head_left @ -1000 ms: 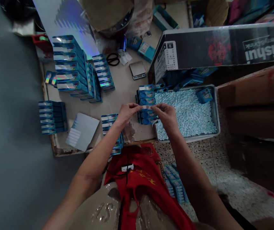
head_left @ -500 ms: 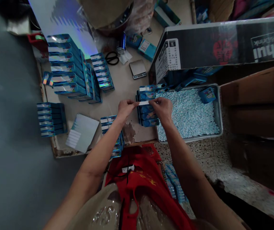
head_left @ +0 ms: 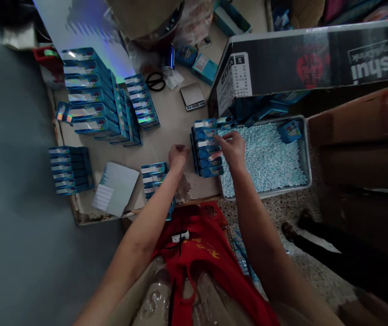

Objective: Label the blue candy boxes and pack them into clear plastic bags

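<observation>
Grip state was unclear to me, left hand point(head_left: 178, 157) or right hand point(head_left: 233, 148); I judged a rightward brush could topple the blue boxes point(head_left: 204, 154) into the pellet tray point(head_left: 307, 151).

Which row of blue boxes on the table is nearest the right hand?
The row between left hand and right hand, beside the tray; the others stand farther left.

Dim, cool light over your bench, with dark brown cartons point(head_left: 363, 181) at right sunk in shadow. Note the bluish-violet glow on the pale panel point(head_left: 114, 56), crossed by a jagged shadow, and rainbow glare on the stacked blue boxes point(head_left: 93, 108). Your left hand point(head_left: 178, 157) looks soft; wide-angle distortion stretches the margins.
</observation>
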{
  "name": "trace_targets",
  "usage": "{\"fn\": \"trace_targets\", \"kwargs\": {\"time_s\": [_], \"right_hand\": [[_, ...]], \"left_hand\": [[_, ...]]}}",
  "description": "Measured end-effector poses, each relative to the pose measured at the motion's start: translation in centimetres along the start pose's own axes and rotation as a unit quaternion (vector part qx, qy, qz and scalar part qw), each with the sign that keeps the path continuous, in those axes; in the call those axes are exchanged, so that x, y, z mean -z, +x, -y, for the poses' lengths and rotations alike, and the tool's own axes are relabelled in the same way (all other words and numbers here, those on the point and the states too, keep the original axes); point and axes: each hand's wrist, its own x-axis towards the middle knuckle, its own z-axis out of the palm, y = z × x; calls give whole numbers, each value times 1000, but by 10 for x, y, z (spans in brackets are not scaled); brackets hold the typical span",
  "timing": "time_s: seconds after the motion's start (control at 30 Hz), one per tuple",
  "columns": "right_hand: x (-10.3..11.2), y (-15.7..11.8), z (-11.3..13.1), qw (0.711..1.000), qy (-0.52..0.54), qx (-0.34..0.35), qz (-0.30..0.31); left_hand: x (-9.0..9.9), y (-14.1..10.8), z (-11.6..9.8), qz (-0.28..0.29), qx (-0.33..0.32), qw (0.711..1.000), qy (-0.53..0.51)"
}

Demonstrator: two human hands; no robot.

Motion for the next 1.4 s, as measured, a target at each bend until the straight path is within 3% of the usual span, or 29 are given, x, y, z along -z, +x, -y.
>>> {"fn": "trace_targets", "kwargs": {"time_s": [0.07,0.1,0.17,0.27,0.37,0.5,0.63,0.73,0.9,1.1,1.23,1.3,1.4], "right_hand": [[5,-8,7,998,43,-18,-31],[7,-11,12,997,66,-28,-43],[9,-18,20,993,101,-34,-49],[8,-24,29,990,134,-36,-40],[6,-29,34,989,139,-37,-31],[10,-40,29,974,216,-58,19],[19,-56,13,937,319,-82,117],[16,-63,6,947,299,-89,76],[0,-52,6,988,148,-34,-35],[-8,-38,7,998,31,-30,-35],[0,-38,5,997,-47,-24,-60],[4,-37,2,994,-44,-51,-83],[6,-33,-3,981,82,-177,3]], "left_hand": [[9,-17,-1,-45,-96,994,17],[14,-27,-1,-41,-147,988,24],[19,-47,-1,26,-201,979,21],[16,-68,2,154,-129,979,-37],[8,-72,8,191,-76,975,-87],[16,-64,14,193,-90,971,-107],[38,-51,12,206,-124,971,-2],[42,-40,6,188,-126,970,87],[28,-24,1,130,-121,975,134],[13,-9,5,110,-119,978,129],[3,-8,10,128,-56,986,95],[-3,-14,14,152,-8,985,87],[-12,-27,15,135,33,986,88]]}}
